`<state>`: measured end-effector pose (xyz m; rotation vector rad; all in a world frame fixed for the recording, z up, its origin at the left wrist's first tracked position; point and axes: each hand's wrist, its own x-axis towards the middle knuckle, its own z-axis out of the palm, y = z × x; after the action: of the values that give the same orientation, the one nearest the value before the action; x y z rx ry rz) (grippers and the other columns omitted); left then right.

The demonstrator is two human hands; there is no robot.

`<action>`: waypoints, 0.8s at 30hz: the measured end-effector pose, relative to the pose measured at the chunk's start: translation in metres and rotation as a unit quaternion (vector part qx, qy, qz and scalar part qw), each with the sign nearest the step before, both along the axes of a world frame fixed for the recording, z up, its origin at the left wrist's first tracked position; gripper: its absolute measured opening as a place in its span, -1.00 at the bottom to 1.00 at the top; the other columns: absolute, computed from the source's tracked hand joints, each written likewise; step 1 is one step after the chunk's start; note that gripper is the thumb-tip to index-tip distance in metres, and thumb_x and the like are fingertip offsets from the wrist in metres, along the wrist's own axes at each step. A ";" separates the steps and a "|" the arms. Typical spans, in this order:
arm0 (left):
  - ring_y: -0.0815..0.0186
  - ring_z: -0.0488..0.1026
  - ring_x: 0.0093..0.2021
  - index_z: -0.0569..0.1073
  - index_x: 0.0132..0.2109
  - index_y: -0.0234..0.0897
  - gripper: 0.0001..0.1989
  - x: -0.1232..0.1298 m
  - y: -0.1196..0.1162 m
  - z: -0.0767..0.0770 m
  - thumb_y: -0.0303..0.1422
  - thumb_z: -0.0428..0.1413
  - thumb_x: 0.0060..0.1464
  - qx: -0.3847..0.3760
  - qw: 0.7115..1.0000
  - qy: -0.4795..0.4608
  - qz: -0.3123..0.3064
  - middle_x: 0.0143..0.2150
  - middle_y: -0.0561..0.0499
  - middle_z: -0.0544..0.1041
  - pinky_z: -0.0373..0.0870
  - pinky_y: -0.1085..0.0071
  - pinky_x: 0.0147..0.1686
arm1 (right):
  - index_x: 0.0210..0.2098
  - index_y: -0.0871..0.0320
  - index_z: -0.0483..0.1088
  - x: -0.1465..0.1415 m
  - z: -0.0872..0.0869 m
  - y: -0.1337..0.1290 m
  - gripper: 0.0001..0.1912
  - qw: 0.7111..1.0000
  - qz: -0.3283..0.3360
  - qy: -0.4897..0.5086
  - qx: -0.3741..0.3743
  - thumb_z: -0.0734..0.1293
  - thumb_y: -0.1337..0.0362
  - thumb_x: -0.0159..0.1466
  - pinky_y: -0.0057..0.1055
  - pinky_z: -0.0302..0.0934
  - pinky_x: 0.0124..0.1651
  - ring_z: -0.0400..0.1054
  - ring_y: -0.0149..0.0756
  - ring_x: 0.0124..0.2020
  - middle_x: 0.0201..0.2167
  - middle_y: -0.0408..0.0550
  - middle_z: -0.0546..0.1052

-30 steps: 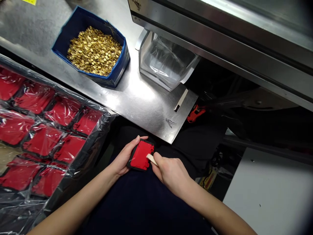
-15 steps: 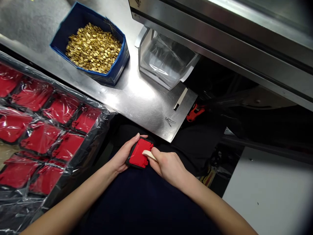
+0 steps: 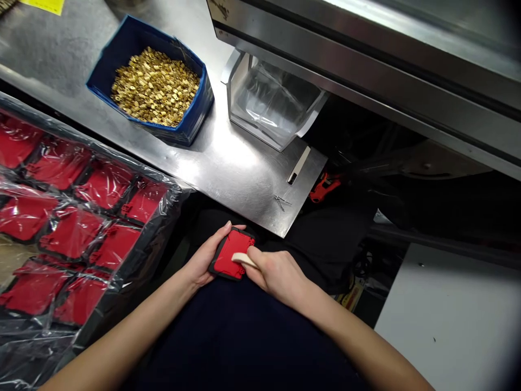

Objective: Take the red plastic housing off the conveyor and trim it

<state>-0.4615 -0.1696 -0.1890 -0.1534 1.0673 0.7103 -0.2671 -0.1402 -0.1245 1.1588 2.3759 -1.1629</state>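
Since a second ago, my right hand (image 3: 277, 274) has slid the pale stick (image 3: 243, 259) leftward across the red part (image 3: 231, 254) — I judge I'm mid-scrape. My left hand (image 3: 203, 260) cups that part over my lap, lower centre of frame, fingers wrapped round its edge; right fingers pinch the stick. Next calls for steady pressure, part kept flat.

The left hand (image 3: 205, 259) covers the near-left edge of the red and black part (image 3: 231, 254); the right hand (image 3: 273, 274) hides most of the pale stick (image 3: 243, 260). The wrapped tray of red parts (image 3: 73, 228) runs off the left edge. Small metal bits (image 3: 280, 202) on the worktop (image 3: 228, 163) are too tiny to identify. Both forearms leave the bottom edge.
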 end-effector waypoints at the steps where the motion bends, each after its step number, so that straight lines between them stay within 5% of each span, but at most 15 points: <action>1: 0.15 0.62 -0.26 0.55 0.11 -0.27 -0.53 0.000 0.000 0.000 -0.02 0.16 0.26 -0.005 1.000 0.003 0.001 -0.16 -0.15 0.67 0.60 0.32 -0.28 | -0.10 0.07 0.34 0.001 -0.001 0.001 -0.75 1.000 -0.008 -0.002 0.005 0.16 0.06 0.55 -0.41 -0.10 -0.42 0.50 -0.35 -0.43 -0.37 -0.18 0.61; 24: 0.24 0.60 -0.37 0.57 0.08 -0.27 -0.58 0.005 0.000 0.006 -0.06 0.17 0.26 -0.016 1.000 0.022 0.010 -0.24 -0.10 0.67 0.58 0.40 -0.38 | -0.09 0.08 0.35 0.006 -0.011 0.000 -0.71 1.000 -0.006 0.007 0.012 0.15 0.03 0.54 -0.41 -0.08 -0.43 0.50 -0.34 -0.47 -0.42 -0.18 0.60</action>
<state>-0.4567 -0.1694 -0.1831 -0.1766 1.1205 0.7187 -0.2607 -0.1400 -0.1352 1.1788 2.4030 -1.1532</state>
